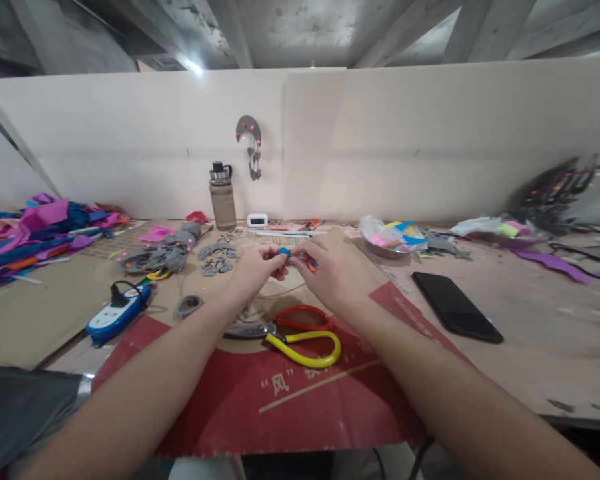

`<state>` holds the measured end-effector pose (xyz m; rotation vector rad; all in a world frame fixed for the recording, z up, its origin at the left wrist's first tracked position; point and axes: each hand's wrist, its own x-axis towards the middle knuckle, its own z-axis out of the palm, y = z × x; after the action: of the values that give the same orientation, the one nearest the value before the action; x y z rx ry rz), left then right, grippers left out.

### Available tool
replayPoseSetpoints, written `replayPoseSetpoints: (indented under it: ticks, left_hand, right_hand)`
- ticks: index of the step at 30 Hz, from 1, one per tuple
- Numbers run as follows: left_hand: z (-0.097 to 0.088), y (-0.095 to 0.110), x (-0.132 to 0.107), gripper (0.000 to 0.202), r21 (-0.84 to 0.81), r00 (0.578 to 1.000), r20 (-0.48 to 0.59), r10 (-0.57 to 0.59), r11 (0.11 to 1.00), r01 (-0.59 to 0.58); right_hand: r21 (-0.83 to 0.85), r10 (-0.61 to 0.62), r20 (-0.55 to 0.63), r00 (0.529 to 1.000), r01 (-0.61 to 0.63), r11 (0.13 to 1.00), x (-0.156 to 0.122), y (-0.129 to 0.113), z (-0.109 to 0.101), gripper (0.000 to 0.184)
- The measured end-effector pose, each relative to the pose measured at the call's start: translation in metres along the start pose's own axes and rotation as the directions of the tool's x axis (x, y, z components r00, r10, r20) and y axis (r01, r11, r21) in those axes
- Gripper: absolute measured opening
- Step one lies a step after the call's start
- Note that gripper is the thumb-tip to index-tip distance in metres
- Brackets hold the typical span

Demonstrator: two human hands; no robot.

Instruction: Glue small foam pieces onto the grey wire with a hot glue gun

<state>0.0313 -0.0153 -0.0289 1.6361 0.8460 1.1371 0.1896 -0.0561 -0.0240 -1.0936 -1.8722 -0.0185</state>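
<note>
The left hand (253,268) has its grip pinched closed on a small blue piece (285,252), centred above the worktop (525,363), presumably for fine control. The right hand (329,270) meets it; I cannot tell its grip. Scissors (305,336) lie near, probably for easy reach.

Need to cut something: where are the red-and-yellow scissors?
In the head view, the scissors lie below centre on the red sheet, nearer the wearer than the left hand and right hand.
</note>
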Motion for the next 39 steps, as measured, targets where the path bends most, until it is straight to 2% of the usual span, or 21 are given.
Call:
replayPoseSetpoints:
  ticks: [3,5,7,9,12,17,20,22,25,27,30,32,36,39]
  left_hand:
    - [-0.008,0.003,0.006,0.02,-0.024,0.99,-0.14,0.002,1.0,-0.005]
    - [-0.014,0.006,0.009,0.022,-0.07,0.974,-0.228,0.011,0.997,-0.028]
    - [-0.021,0.009,0.011,0.025,-0.127,0.962,-0.274,0.024,0.99,-0.06]
    - [-0.025,0.011,0.013,0.026,-0.167,0.958,-0.283,0.037,0.982,-0.088]
    - [-0.028,0.01,0.013,0.025,-0.176,0.958,-0.278,0.068,0.977,-0.12]
    - [-0.024,0.005,0.013,0.021,-0.108,0.963,-0.248,0.102,0.985,-0.132]
    - [-0.022,0.003,0.013,0.019,-0.11,0.966,-0.24,0.099,0.986,-0.129]
    - [-0.023,0.002,0.014,0.019,-0.129,0.965,-0.242,0.101,0.982,-0.135]
    - [-0.025,0.002,0.014,0.019,-0.149,0.964,-0.248,0.099,0.979,-0.139]
    - [-0.026,0.002,0.014,0.02,-0.167,0.96,-0.265,0.09,0.976,-0.137]
    - [-0.028,0.002,0.015,0.023,-0.222,0.952,-0.3,0.06,0.966,-0.131]
    - [-0.03,0.002,0.016,0.024,-0.261,0.949,-0.316,0.027,0.958,-0.114]
    - [-0.033,0.001,0.017,0.025,-0.281,0.945,-0.327,-0.007,0.955,-0.09]
    - [-0.034,0.0,0.018,0.025,-0.252,0.937,-0.348,0.02,0.961,-0.114]
  right_hand:
    - [0.1,0.127,-0.006,0.992,-0.126,0.987,0.007,0.003,-0.007,0.027]
    - [0.065,0.212,-0.025,0.977,-0.21,0.976,0.012,0.013,-0.012,0.03]
    - [-0.038,0.26,-0.016,0.965,-0.261,0.965,0.014,0.03,-0.012,0.027]
    - [-0.181,0.338,0.048,0.94,-0.325,0.928,0.011,0.049,-0.007,0.025]
    - [-0.359,0.495,0.163,0.853,-0.416,0.835,0.001,0.067,0.008,0.03]
    - [-0.386,0.526,0.122,0.841,-0.448,0.806,-0.007,0.07,0.025,0.012]
    - [-0.347,0.524,0.141,0.84,-0.454,0.82,-0.002,0.069,0.02,0.01]
    - [-0.27,0.515,0.103,0.851,-0.475,0.838,0.003,0.069,0.014,0.012]
    - [-0.01,0.492,-0.032,0.87,-0.493,0.87,0.01,0.066,0.008,0.027]
    - [0.172,0.482,-0.068,0.874,-0.465,0.868,0.013,0.062,0.006,0.034]
    - [0.357,0.467,0.002,0.884,-0.437,0.826,0.014,0.05,0.004,0.029]
    - [0.421,0.454,0.051,0.89,-0.431,0.798,0.013,0.04,0.001,0.026]
    - [0.455,0.424,0.109,0.899,-0.424,0.783,0.013,0.01,-0.011,0.018]
    - [0.407,0.378,0.132,0.916,-0.398,0.822,0.012,-0.01,-0.019,0.009]
